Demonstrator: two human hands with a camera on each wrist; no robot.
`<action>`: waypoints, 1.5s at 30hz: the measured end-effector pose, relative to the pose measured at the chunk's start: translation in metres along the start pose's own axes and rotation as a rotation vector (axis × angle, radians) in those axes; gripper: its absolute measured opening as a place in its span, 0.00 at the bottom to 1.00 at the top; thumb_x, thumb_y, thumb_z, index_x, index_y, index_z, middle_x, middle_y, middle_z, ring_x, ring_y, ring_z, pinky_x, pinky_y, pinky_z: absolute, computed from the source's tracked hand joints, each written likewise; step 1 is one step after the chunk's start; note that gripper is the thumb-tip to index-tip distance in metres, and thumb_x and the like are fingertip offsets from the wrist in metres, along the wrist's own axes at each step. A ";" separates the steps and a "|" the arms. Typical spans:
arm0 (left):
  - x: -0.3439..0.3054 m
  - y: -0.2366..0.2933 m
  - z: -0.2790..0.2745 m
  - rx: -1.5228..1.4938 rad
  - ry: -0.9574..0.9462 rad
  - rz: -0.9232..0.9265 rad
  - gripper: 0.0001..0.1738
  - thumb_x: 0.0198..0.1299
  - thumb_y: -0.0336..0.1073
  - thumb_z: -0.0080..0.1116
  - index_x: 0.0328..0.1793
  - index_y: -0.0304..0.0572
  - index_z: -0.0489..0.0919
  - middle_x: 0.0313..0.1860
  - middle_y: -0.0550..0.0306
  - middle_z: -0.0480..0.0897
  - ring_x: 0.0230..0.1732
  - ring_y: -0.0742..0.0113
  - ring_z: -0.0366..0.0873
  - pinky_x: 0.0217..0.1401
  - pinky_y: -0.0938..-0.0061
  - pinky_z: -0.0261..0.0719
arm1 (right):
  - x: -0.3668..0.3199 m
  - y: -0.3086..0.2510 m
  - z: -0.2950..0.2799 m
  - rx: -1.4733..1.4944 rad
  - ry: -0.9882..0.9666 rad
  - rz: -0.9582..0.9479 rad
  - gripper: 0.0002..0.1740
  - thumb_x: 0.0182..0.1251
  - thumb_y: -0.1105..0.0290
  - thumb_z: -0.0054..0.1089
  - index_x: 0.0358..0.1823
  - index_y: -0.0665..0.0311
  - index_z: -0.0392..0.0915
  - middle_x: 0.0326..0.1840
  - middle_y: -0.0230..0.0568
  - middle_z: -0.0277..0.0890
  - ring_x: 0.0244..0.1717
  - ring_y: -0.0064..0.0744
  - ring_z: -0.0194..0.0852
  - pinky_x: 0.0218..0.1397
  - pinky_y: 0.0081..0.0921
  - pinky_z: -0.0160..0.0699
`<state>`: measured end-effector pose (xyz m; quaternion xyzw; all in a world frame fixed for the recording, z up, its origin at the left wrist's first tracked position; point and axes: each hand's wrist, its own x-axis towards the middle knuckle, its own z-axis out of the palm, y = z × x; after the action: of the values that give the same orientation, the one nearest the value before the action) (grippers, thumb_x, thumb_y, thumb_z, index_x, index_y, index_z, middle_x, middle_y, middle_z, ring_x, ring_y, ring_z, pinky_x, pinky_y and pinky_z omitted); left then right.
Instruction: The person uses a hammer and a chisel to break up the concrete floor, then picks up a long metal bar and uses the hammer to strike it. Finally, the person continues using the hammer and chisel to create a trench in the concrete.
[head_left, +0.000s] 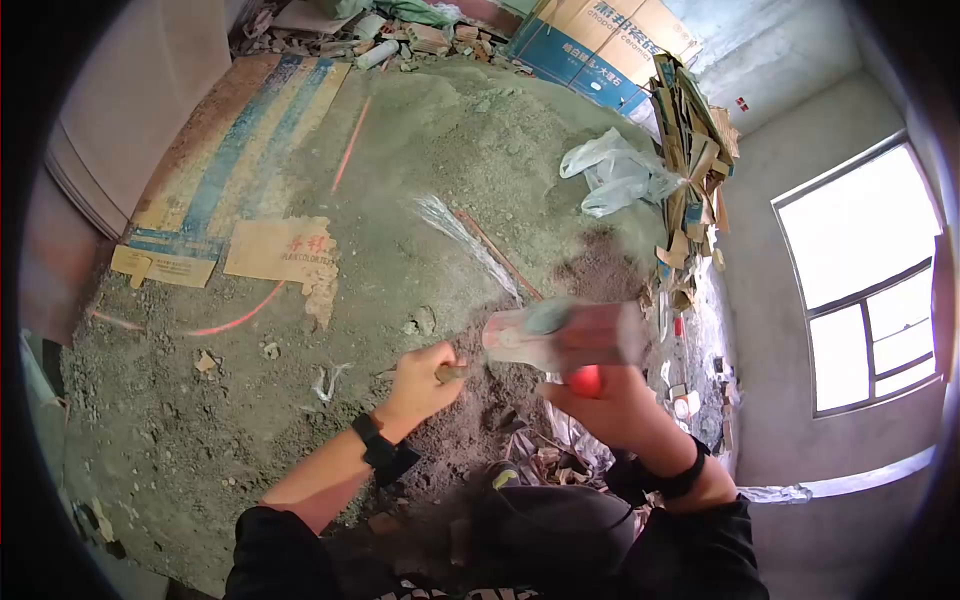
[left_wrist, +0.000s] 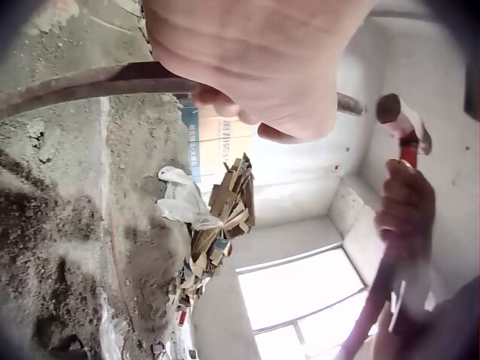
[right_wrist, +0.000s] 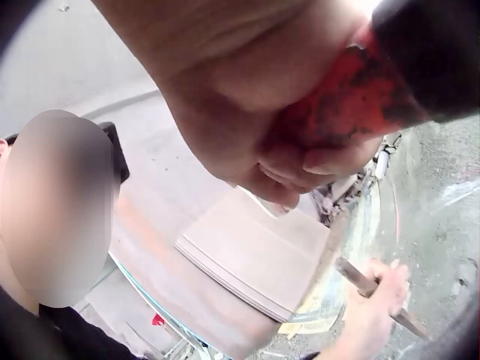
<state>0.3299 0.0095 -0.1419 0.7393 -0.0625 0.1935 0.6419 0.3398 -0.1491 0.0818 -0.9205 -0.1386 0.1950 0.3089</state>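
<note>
In the head view the left hand (head_left: 420,385) grips a metal rod (head_left: 452,373), whose end pokes out of the fist. The left wrist view shows the fist (left_wrist: 255,60) closed round the long rod (left_wrist: 90,86). Raised to the right, the right hand (head_left: 612,405) holds a hammer (head_left: 600,335), blurred in the head view. Its red handle (right_wrist: 341,101) lies inside the curled fingers of the right hand (right_wrist: 225,82). Hammer (left_wrist: 409,124) and rod are apart. The rod's lower end is hidden in the head view.
Loose soil and rubble (head_left: 200,400) cover the floor. Flattened cardboard (head_left: 220,150) lies at the left, a white plastic bag (head_left: 615,175) at the upper right beside stacked cardboard (head_left: 690,150). A red line (head_left: 350,145) crosses the floor; a window (head_left: 865,290) is at the right.
</note>
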 end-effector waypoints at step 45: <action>-0.025 -0.074 0.000 0.071 -0.139 -0.258 0.05 0.44 0.28 0.59 0.29 0.39 0.76 0.25 0.46 0.78 0.27 0.51 0.78 0.29 0.69 0.74 | -0.026 -0.016 -0.036 0.332 0.398 0.035 0.05 0.55 0.81 0.58 0.30 0.67 0.72 0.19 0.30 0.68 0.19 0.17 0.65 0.21 0.18 0.65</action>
<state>0.3319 0.0185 -0.2200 0.7752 -0.0044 0.0598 0.6289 0.3310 -0.1647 0.1255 -0.8797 -0.0250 0.0355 0.4736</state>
